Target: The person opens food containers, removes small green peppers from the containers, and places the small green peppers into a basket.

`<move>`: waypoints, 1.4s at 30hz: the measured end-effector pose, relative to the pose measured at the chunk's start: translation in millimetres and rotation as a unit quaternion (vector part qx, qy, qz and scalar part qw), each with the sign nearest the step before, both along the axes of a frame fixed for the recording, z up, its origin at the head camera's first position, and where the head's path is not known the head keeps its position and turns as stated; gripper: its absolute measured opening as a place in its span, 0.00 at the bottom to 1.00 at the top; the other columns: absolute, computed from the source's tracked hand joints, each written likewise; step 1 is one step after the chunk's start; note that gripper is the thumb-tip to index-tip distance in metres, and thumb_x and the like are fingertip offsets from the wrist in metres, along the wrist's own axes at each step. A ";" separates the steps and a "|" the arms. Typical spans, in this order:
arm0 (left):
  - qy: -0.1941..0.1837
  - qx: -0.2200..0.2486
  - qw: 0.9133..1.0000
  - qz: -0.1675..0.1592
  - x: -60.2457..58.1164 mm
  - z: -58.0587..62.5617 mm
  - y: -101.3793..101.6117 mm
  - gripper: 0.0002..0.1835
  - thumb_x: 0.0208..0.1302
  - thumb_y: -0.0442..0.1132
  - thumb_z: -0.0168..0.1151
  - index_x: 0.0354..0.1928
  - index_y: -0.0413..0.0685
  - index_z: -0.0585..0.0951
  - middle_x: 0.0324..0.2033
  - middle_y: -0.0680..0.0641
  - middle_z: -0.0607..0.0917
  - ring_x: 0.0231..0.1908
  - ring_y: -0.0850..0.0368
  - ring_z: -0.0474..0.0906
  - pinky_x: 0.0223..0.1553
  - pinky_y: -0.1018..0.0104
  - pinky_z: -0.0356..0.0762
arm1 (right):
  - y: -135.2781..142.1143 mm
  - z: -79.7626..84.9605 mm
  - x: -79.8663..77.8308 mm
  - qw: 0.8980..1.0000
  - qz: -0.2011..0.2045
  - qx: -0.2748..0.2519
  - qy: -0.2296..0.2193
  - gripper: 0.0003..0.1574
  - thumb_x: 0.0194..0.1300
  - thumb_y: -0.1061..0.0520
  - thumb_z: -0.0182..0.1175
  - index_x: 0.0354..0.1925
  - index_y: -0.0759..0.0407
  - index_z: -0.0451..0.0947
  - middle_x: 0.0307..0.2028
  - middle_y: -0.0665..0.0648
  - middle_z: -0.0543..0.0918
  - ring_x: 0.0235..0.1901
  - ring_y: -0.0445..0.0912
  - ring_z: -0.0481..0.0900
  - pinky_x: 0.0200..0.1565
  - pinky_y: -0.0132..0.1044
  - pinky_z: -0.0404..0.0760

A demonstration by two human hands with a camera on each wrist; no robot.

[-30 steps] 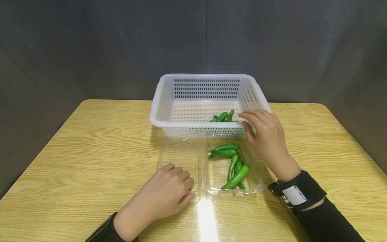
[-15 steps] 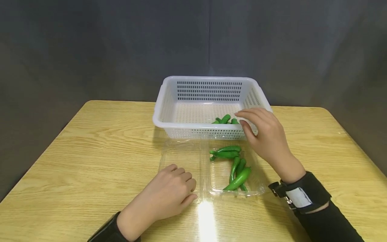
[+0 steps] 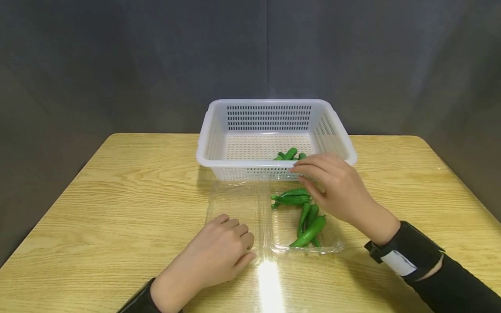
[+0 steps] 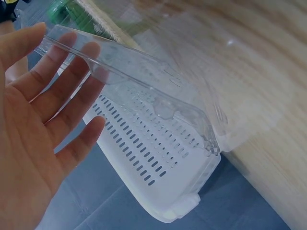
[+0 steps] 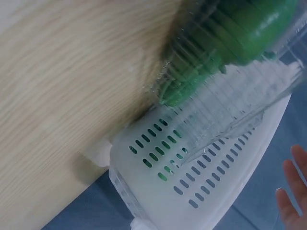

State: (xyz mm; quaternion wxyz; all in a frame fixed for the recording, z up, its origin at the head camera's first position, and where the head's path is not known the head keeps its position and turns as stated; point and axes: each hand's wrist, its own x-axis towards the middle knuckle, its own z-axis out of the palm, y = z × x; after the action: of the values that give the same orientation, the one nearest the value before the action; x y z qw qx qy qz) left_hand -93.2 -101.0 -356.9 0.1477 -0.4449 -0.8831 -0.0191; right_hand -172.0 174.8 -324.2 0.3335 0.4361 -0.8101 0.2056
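Observation:
In the head view my left hand [image 3: 221,252] lies at the near edge of the lid [image 3: 238,202], the left half of a clear plastic clamshell box. Its fingers look loosely bent in the left wrist view, fingertips at the clear rim [image 4: 124,72], thumb apart from them. My right hand [image 3: 338,187] hovers over the back right of the box's other half [image 3: 282,226], in front of the basket. Thumb and fingers stand apart with nothing visible between them. Several green chili peppers [image 3: 311,232] lie in that half. More peppers [image 3: 290,154] show inside the white basket [image 3: 250,164].
The basket, with slotted walls, stands directly behind the box on the wooden table [image 3: 129,195]. A dark grey cloth [image 3: 156,78] hangs beyond the table's far edge. Glare falls on the tabletop near the box's front.
My right hand has moved from the basket's right front rim toward me and left, over the box. A pepper sticking up in the basket has dropped lower. My left hand stays put.

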 end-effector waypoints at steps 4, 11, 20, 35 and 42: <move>-0.003 0.001 1.000 0.002 -0.6 -0.1 0.7 0.15 0.61 0.51 0.66 0.22 0.54 0.75 0.20 0.58 0.72 0.22 0.62 0.63 0.32 0.67 0.66 | 4.1 -0.2 5.6 0.999 0.014 0.027 -0.018 0.15 0.59 0.66 0.66 0.46 0.60 0.84 0.45 0.55 0.85 0.47 0.52 0.82 0.53 0.45 0.77; -0.004 0.001 1.000 0.002 -1.0 0.8 -1.0 0.15 0.61 0.50 0.66 0.22 0.54 0.75 0.19 0.59 0.71 0.22 0.62 0.62 0.32 0.67 0.67 | 7.2 -0.8 13.4 0.995 0.038 0.090 -0.027 0.12 0.67 0.59 0.63 0.49 0.58 0.83 0.47 0.54 0.84 0.49 0.51 0.81 0.55 0.45 0.76; -0.002 -0.002 1.000 0.006 -0.1 1.2 -3.6 0.15 0.61 0.50 0.66 0.22 0.54 0.75 0.20 0.58 0.72 0.22 0.62 0.63 0.33 0.66 0.69 | 11.5 -4.3 25.0 0.988 0.077 0.135 -0.023 0.14 0.59 0.59 0.68 0.45 0.57 0.83 0.46 0.53 0.85 0.48 0.50 0.81 0.52 0.47 0.78; -0.001 -0.001 1.000 0.002 -0.5 -0.6 -1.2 0.15 0.61 0.50 0.66 0.23 0.54 0.75 0.20 0.58 0.72 0.22 0.62 0.62 0.33 0.66 0.68 | 3.7 -5.0 51.1 0.967 0.034 0.253 0.010 0.19 0.47 0.62 0.76 0.40 0.54 0.84 0.38 0.48 0.85 0.41 0.44 0.82 0.46 0.42 0.79; -0.003 -0.001 1.000 0.003 -0.2 -1.0 0.2 0.15 0.61 0.51 0.66 0.22 0.54 0.75 0.20 0.58 0.71 0.22 0.62 0.62 0.33 0.66 0.68 | 9.3 -5.2 50.4 0.957 0.015 0.290 -0.008 0.19 0.45 0.57 0.78 0.39 0.53 0.85 0.36 0.47 0.85 0.40 0.44 0.81 0.45 0.42 0.79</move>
State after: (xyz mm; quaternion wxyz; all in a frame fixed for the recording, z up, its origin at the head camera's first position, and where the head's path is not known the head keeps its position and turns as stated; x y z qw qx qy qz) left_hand -93.4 -100.7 -357.9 0.1446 -0.4423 -0.8849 -0.0196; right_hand -121.6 184.1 -329.5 0.1828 0.5243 -0.8312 -0.0301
